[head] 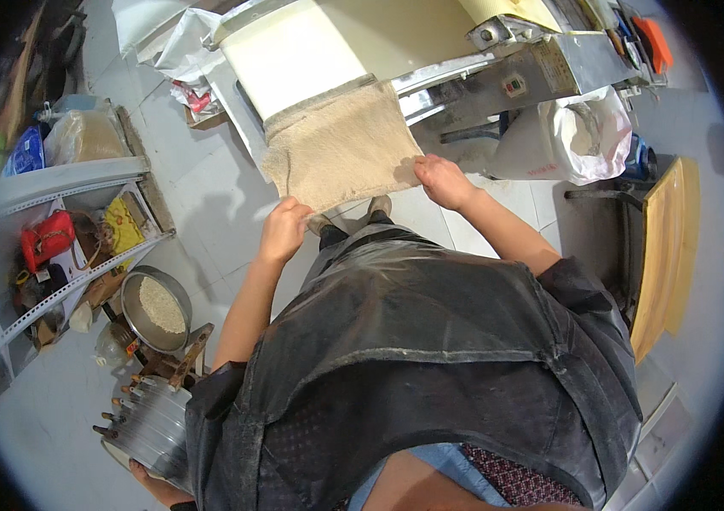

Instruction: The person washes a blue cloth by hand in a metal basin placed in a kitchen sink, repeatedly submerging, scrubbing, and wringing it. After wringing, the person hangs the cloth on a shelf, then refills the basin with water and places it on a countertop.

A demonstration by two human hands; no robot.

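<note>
A beige cloth (346,144) is stretched between my two hands, hanging over the near end of a white flat surface (295,57). My left hand (284,228) pinches its near left corner. At the near right corner, my right hand (445,182) grips the edge with the fingers curled in. The cloth's far edge is a darker folded band (323,99) lying along the end of the white surface. Both hands are in front of my dark apron (413,300), above the tiled floor.
A metal machine housing (528,73) with a switch stands at far right, a white sack (566,137) below it. Wooden boards (662,255) lean at right. Shelves (74,169) and a steel bowl of pale grains (161,305) are at left. Another person's hand (157,485) touches a stack of trays (151,421).
</note>
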